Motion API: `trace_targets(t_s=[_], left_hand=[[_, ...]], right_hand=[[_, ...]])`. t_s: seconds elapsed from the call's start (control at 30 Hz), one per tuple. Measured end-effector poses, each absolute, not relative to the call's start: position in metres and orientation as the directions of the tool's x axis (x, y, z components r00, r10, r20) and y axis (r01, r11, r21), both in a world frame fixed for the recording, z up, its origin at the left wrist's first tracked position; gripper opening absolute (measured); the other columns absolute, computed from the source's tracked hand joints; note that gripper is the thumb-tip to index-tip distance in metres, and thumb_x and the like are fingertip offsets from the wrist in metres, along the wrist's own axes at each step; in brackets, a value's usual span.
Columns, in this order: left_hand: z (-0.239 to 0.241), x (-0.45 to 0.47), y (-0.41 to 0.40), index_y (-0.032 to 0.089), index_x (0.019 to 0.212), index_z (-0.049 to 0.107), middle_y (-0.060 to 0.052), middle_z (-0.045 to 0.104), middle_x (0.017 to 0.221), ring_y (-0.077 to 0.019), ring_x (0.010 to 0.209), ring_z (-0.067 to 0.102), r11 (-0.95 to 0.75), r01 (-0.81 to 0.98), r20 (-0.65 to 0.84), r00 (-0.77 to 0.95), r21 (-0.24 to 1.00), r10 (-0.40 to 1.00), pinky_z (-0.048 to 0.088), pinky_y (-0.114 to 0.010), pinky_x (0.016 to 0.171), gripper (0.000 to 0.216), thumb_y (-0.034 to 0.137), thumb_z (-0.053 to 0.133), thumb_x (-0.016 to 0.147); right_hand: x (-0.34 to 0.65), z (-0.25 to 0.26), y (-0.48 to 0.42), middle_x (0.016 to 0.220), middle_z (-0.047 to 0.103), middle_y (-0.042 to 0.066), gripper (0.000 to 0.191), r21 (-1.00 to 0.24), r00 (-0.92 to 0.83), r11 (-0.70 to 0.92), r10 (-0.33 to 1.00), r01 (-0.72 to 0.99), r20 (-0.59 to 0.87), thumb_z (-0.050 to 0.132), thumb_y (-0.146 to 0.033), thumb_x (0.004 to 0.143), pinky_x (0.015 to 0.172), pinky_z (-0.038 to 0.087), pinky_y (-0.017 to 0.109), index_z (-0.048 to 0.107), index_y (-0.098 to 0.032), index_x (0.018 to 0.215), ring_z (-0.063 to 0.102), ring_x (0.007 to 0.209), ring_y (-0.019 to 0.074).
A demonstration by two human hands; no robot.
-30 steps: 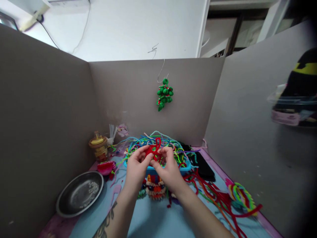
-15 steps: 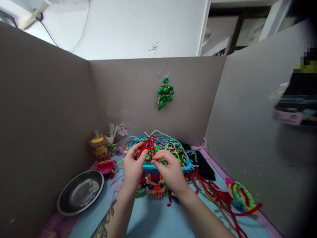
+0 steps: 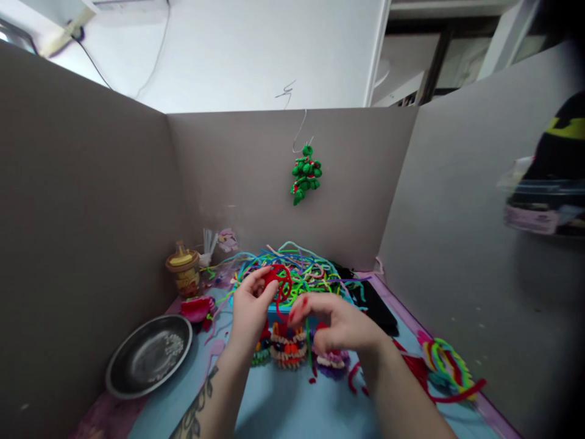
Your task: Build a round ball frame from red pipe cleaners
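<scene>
My left hand pinches a looped red pipe cleaner between thumb and fingers, above the blue basket. One tail of it hangs down toward my right hand. That hand is slightly blurred, its thumb apart from the bent fingers, with nothing seen between them. Its fingertips are close to the tail; I cannot tell if they touch it. Behind the hands, a blue basket is heaped with many-coloured pipe cleaners. Below them sit small fuzzy pieces, one orange and beige and one purple and pink.
A metal bowl with small white bits stands at left, near a lidded brown cup. At right lie a black flat object and a coiled colourful bundle. A green ornament hangs on the grey back panel.
My right hand has moved away from the red pipe cleaner loops, down and right, and its thumb and fingers have parted. My left hand keeps its hold, and the loops sit slightly lower.
</scene>
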State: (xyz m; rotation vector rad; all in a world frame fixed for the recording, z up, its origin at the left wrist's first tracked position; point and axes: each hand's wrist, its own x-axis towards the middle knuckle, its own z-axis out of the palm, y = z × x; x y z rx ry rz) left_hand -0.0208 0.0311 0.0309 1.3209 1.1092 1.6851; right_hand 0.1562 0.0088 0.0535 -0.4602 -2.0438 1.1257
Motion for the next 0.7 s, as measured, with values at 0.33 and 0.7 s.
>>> trace_targets(t_s=[0.33,0.7], left_hand=[[0.032,-0.012,0.023,0.014,0.102,0.065,-0.004,0.071,0.082,-0.0148,0.072,0.062,-0.309,-0.049,0.305,-0.071,0.950,0.950,0.048,-0.024,0.066,0.036,0.024,0.070,0.069],[0.033,-0.012,0.020,0.014,0.097,0.069,-0.006,0.072,0.090,-0.0175,0.081,0.064,-0.339,-0.022,0.340,0.006,0.940,0.941,0.049,-0.027,0.073,0.028,0.024,0.067,0.072]], right_hand=[[0.139,0.036,0.034,0.082,0.063,0.005,0.008,-0.607,-0.098,0.717,0.670,0.342,0.736,0.061,-0.018,0.079,0.075,0.047,0.033,0.068,-0.021,0.081,0.059,0.082,0.0190],[0.136,0.037,0.031,0.075,0.063,0.002,0.006,-0.666,-0.005,0.645,0.720,0.376,0.694,0.060,-0.019,0.077,0.068,0.046,0.028,0.065,-0.020,0.073,0.059,0.073,0.0173]])
